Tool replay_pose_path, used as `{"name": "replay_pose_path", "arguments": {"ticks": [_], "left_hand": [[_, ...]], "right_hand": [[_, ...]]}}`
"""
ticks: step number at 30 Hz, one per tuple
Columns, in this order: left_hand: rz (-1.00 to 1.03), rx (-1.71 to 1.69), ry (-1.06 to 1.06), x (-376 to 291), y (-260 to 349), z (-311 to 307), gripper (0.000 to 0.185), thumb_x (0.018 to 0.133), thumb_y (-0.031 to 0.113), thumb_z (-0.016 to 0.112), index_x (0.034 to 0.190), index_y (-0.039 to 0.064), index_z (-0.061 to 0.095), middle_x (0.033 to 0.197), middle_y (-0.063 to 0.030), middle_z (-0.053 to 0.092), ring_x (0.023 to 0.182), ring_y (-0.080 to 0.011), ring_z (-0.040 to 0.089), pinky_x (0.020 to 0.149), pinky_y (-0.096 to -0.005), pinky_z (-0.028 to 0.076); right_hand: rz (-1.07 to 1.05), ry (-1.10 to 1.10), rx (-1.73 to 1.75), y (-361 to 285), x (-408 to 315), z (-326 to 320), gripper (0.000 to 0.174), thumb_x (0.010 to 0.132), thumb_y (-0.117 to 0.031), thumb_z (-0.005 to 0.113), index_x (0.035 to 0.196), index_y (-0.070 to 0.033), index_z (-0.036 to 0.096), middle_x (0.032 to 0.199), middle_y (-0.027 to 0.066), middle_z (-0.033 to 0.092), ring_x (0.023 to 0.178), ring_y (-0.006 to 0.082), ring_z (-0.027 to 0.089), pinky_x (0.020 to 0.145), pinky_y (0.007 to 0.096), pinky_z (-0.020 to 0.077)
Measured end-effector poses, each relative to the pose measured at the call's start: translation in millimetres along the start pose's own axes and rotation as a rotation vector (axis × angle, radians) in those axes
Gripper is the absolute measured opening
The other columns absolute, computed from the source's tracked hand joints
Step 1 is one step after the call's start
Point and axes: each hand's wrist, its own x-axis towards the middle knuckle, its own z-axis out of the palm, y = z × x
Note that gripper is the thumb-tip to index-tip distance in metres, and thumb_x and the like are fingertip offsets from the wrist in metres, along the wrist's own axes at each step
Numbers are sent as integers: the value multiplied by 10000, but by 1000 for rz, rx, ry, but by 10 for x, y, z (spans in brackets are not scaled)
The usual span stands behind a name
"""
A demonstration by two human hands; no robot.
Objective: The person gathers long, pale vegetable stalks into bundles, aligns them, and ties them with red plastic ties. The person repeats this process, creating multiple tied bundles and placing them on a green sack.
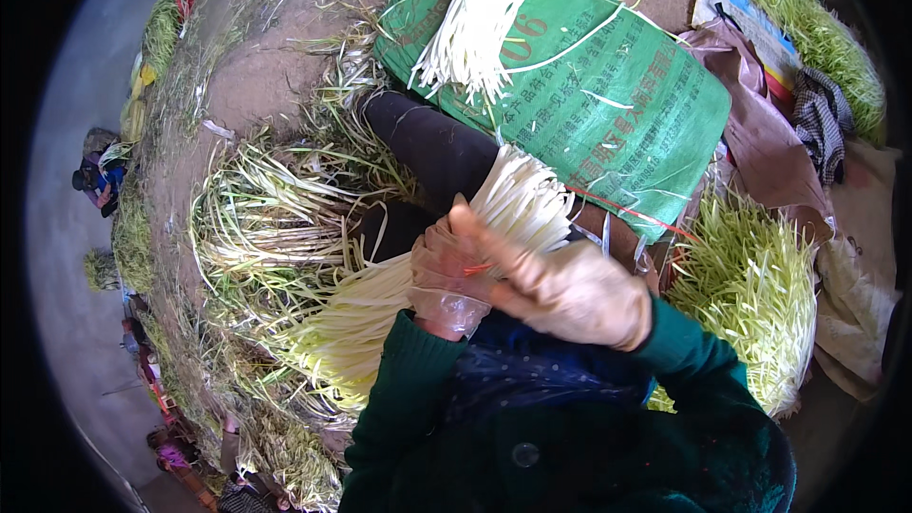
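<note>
A bundle of pale yellow-white leafy stalks (524, 196), perhaps blanched chives, lies across my lap, its leafy part spreading to the lower left. Around the middle of the bundle is my left hand (452, 267), in a thin clear plastic glove. My right hand (570, 292), in a light tan glove, presses against the bundle and my left hand, with some of its fingers hidden. A short piece of red tie (479, 268) shows between the hands. Beyond my knee, a loose heap of white stalks (481, 28) rests on a green woven sack (605, 107) that bears writing.
Stacked pale-green bundles (744, 292) stand at the right, beside brown sacking (755, 114) and a checked cloth (819, 121). Left of my legs lies a pile of green and dry stalks (278, 214). Other people, one a crouching person (100, 174), are at the far left.
</note>
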Motion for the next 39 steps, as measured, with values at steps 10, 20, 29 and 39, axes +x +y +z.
{"name": "replay_pose_path", "arguments": {"ticks": [10, 20, 29, 39], "left_hand": [[90, 116, 145, -46, -8, -37, 1157, 663, 575, 804, 1480, -33, 255, 1057, -210, 636, 940, -404, 630, 789, -504, 503], [-68, 195, 35, -77, 241, -192, 1116, 622, 564, 830, 1479, 57, 326, 1205, -162, 591, 1018, -344, 586, 854, -482, 448], [5, 473, 250, -81, 222, 118, 897, 734, 474, 744, 1429, 28, 394, 1096, -140, 620, 961, -316, 594, 799, -506, 457], [-22, 217, 212, -96, 320, -85, 1007, 669, 513, 788, 1436, 19, 364, 1050, -154, 587, 966, -327, 573, 834, -516, 436]], "right_hand": [[-219, 134, -13, 69, -89, 857, 138, 884, -109, 664, 1000, -79, 596, 715, 97, 590, 638, 311, 629, 559, 389, 505], [512, 176, 467, -186, -248, 218, 211, 966, -157, 571, 1030, 17, 673, 701, 103, 693, 555, 105, 640, 476, 242, 465], [745, -201, 1053, -97, -294, 347, 744, 999, -631, 347, 856, 17, 682, 739, 143, 688, 406, 188, 583, 374, 235, 378], [176, -77, -481, 89, -480, 322, 176, 972, -212, 567, 1005, -55, 639, 761, 109, 637, 687, 264, 669, 596, 387, 514]]}}
